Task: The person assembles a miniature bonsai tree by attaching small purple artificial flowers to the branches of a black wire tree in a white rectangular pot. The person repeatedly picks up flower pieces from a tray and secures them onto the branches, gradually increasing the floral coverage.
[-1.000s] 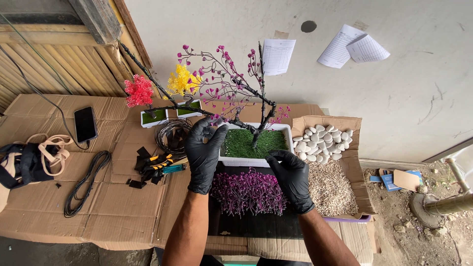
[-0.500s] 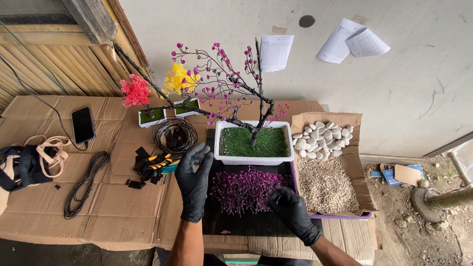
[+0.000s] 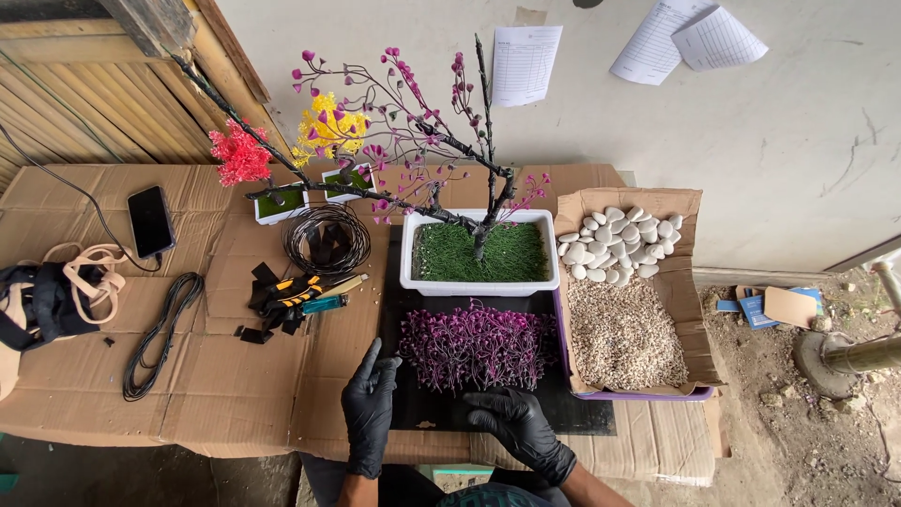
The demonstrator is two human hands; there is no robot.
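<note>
While both hands in black gloves rest near the front edge of the desk (image 3: 188, 394), neither one holds anything. The left hand (image 3: 369, 413) lies flat and open on the cardboard. The right hand (image 3: 514, 424) has bent fingers, its grip empty, touching the black mat (image 3: 413, 413) just below the pile of purple flower sprigs (image 3: 479, 345). Behind the sprigs stands a white planter (image 3: 479, 282) with a little tree.

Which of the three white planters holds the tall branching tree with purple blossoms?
The large rectangular white planter behind the purple sprig pile. The two small planters further left hold only a red tuft and a yellow tuft.
</note>
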